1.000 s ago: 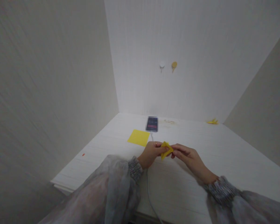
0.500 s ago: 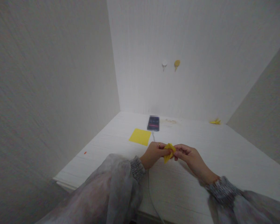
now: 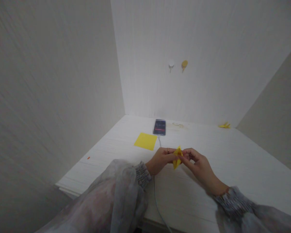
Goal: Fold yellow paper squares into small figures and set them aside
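Observation:
A small piece of folded yellow paper (image 3: 176,163) is held up between both hands over the white table. My left hand (image 3: 161,160), with a ring on one finger, pinches it from the left. From the right, my right hand (image 3: 198,165) grips its edge between thumb and fingers. The paper stands tall and narrow, pointed at top and bottom, with a fold opening in the middle. Fingertips cover part of it. Just beyond my left hand lies a flat square yellow sheet (image 3: 145,141).
A dark pixelated device (image 3: 159,127) lies near the back wall, its cable (image 3: 156,197) running toward the front edge. A folded yellow paper piece (image 3: 224,125) rests at the back right corner. Two hooks, white (image 3: 171,65) and yellow (image 3: 184,64), hang on the wall. A red speck (image 3: 88,158) lies left.
The folded paper has turned more upright and shifted slightly right and up. My right thumb has moved inward onto its middle. My left hand has shifted slightly right.

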Tool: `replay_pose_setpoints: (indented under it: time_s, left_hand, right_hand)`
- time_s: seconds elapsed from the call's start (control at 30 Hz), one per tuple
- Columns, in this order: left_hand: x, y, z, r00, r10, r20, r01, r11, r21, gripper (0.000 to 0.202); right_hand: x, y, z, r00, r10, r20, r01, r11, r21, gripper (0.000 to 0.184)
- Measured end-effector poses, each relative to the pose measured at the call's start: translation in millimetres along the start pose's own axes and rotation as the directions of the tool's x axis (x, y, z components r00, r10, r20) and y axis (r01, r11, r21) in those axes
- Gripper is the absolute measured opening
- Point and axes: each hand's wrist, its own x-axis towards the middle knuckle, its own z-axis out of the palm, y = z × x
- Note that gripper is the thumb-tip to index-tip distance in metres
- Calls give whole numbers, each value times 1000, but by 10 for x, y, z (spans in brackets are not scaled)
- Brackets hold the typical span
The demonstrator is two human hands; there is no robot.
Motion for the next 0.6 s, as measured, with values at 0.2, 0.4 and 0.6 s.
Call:
replay_pose_setpoints:
  time_s: [0.2,0.4,0.6]
  left_hand:
    - [-13,25,30,1000,-5,13,5,1000,25,37]
    - [6,-19,-16,1000,11,29,-13,998,63,35]
    - [35,-82,-40,999,-28,-31,30,996,87,33]
  right_hand:
    - [-39,-43,11,995,-86,-59,73,979,-191,19]
    - [-7,-41,-40,981,-191,-10,186,966,-180,18]
    - [15,-32,-47,967,-256,5,253,953,-165,19]
